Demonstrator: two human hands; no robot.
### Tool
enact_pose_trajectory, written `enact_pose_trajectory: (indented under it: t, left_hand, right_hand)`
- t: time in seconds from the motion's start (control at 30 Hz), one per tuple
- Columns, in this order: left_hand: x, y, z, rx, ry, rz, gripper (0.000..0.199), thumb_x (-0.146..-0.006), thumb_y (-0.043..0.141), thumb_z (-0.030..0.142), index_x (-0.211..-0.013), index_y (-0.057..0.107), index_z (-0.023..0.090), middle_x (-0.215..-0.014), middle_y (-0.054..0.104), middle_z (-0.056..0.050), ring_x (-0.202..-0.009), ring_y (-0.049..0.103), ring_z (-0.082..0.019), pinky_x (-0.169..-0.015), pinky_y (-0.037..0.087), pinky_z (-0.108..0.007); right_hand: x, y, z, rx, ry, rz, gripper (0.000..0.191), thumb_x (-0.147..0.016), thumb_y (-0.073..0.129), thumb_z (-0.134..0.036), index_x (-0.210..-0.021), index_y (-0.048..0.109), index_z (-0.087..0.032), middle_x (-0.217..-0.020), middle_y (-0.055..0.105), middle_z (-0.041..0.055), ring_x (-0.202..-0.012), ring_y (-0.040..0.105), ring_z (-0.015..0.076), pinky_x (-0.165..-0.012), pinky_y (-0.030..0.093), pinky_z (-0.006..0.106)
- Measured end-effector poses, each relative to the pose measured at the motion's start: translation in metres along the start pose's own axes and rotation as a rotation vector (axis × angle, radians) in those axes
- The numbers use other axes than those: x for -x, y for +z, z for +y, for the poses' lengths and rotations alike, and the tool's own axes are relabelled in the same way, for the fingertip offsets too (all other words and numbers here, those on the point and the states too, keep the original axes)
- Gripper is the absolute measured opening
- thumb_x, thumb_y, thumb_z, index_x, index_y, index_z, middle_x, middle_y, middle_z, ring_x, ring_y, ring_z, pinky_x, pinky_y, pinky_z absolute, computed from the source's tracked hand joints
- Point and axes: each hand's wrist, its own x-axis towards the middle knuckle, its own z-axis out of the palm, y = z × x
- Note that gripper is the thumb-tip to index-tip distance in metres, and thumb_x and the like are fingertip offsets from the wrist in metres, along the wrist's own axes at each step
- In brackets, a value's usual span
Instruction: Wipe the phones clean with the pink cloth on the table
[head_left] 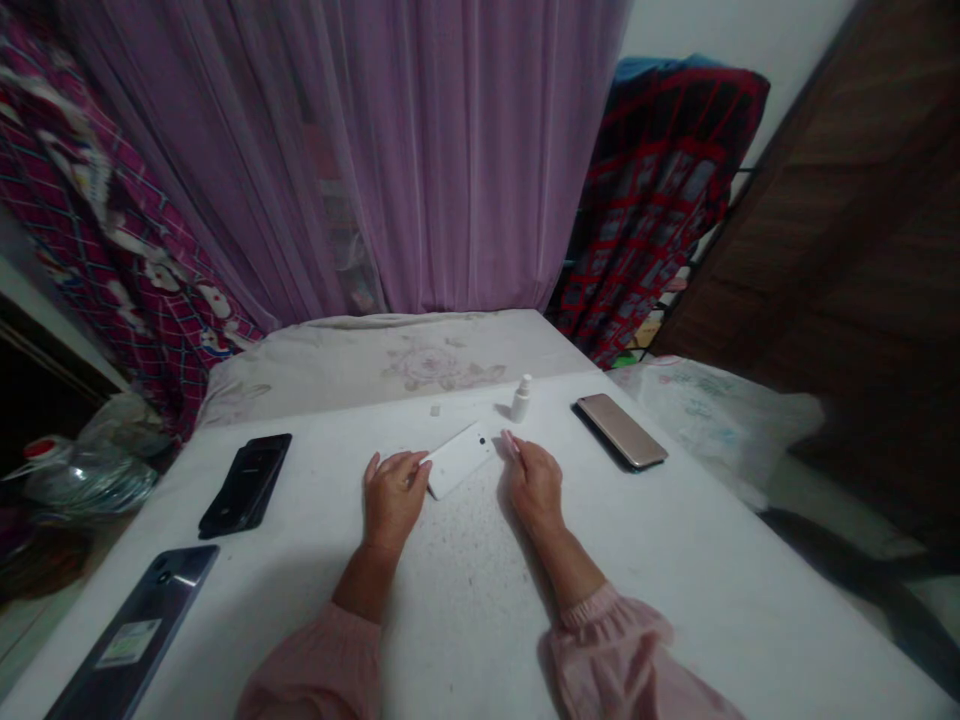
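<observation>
A white smartphone (457, 460) lies face down and at a slant on the white table (480, 610), with its small dark camera lens near the far end. My left hand (394, 495) rests flat just left of it, fingertips at the phone's near left edge. My right hand (534, 485) rests to its right, fingertips a little apart from the phone's right end. Beyond the phone stands a small white spray bottle (520, 399), and a tiny white piece (434, 410) lies to its left. Neither hand holds anything.
A gold smartphone (622, 431) lies at the right, a black phone (245, 485) at the left, and a dark phone with a sticker (131, 635) at the near left. Patterned bedding, a purple curtain, plastic bags and a brown wooden panel surround the table.
</observation>
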Motion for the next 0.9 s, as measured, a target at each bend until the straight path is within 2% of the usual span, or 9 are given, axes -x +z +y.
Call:
enact_pose_trajectory:
  t: [0.1,0.2,0.37,0.47,0.53,0.6,0.73,0.9]
  left_hand:
    - [0.0,-0.002,0.003,-0.085,-0.045,-0.086,0.021,-0.091,0.054,0.028,-0.101,0.073,0.025,-0.099,0.077,-0.006,-0.113,0.063,-0.026,-0.111,0.026,-0.052]
    - [0.001,-0.002,0.001,-0.129,-0.069,-0.149,0.022,-0.092,0.053,0.027,-0.103,0.072,0.027,-0.107,0.075,-0.005,-0.122,0.057,-0.028,-0.112,0.022,-0.055]
    - [0.003,0.0,0.005,-0.147,-0.06,-0.195,0.022,-0.092,0.055,0.03,-0.108,0.07,0.028,-0.12,0.07,-0.003,-0.128,0.052,-0.029,-0.112,0.02,-0.056]
    - [0.006,0.001,0.011,-0.177,-0.001,-0.233,0.041,-0.086,0.064,0.041,-0.123,0.063,0.023,-0.128,0.066,-0.008,-0.13,0.049,-0.032,-0.114,0.017,-0.056]
    - [0.008,0.002,0.014,-0.204,0.034,-0.26,0.055,-0.081,0.068,0.047,-0.128,0.059,0.02,-0.13,0.063,-0.012,-0.129,0.049,-0.034,-0.115,0.016,-0.057]
    - [0.01,0.003,0.014,-0.224,0.049,-0.261,0.057,-0.08,0.069,0.047,-0.128,0.058,0.019,-0.129,0.064,-0.013,-0.126,0.052,-0.034,-0.115,0.017,-0.056]
    - [0.012,0.004,0.01,-0.186,0.084,-0.276,0.052,-0.08,0.068,0.038,-0.127,0.057,0.019,-0.126,0.064,-0.011,-0.119,0.056,-0.03,-0.113,0.026,-0.05]
    - [0.017,0.006,0.008,-0.097,0.075,-0.301,0.062,-0.078,0.069,0.032,-0.135,0.047,0.02,-0.129,0.063,-0.009,-0.123,0.054,-0.028,-0.113,0.027,-0.048]
  right_hand:
    - [-0.001,-0.002,-0.003,-0.088,-0.017,0.004,0.041,-0.091,0.037,-0.021,-0.118,0.067,-0.017,-0.106,0.071,0.0115,-0.099,0.061,0.0228,-0.092,0.042,0.037]
    - [-0.001,-0.004,-0.005,-0.17,0.018,-0.022,0.043,-0.091,0.036,-0.026,-0.121,0.066,-0.018,-0.111,0.071,0.0108,-0.1,0.063,0.0237,-0.093,0.043,0.039]
    - [-0.001,-0.002,-0.004,-0.372,0.187,-0.059,0.044,-0.088,0.04,-0.034,-0.12,0.066,-0.017,-0.114,0.071,0.0095,-0.104,0.064,0.0249,-0.091,0.048,0.039]
    - [-0.001,-0.002,-0.006,-0.454,0.311,-0.044,0.046,-0.087,0.041,-0.036,-0.118,0.067,-0.015,-0.107,0.073,0.0088,-0.099,0.066,0.0247,-0.09,0.049,0.039]
    - [-0.001,-0.003,-0.007,-0.461,0.331,-0.044,0.046,-0.087,0.041,-0.036,-0.119,0.066,-0.015,-0.105,0.073,0.0089,-0.097,0.066,0.0245,-0.09,0.049,0.04]
    - [-0.002,-0.004,-0.007,-0.44,0.294,-0.037,0.044,-0.089,0.04,-0.033,-0.119,0.066,-0.015,-0.111,0.071,0.0091,-0.102,0.065,0.024,-0.093,0.048,0.039]
    - [-0.003,-0.005,-0.007,-0.271,0.1,-0.067,0.039,-0.089,0.04,-0.019,-0.118,0.066,-0.017,-0.119,0.067,0.0099,-0.11,0.06,0.0217,-0.098,0.044,0.037]
    - [0.003,-0.006,-0.026,0.096,-0.135,-0.235,0.039,-0.086,0.051,-0.01,-0.12,0.067,-0.022,-0.123,0.065,0.0105,-0.111,0.053,0.0244,-0.091,0.041,0.037]
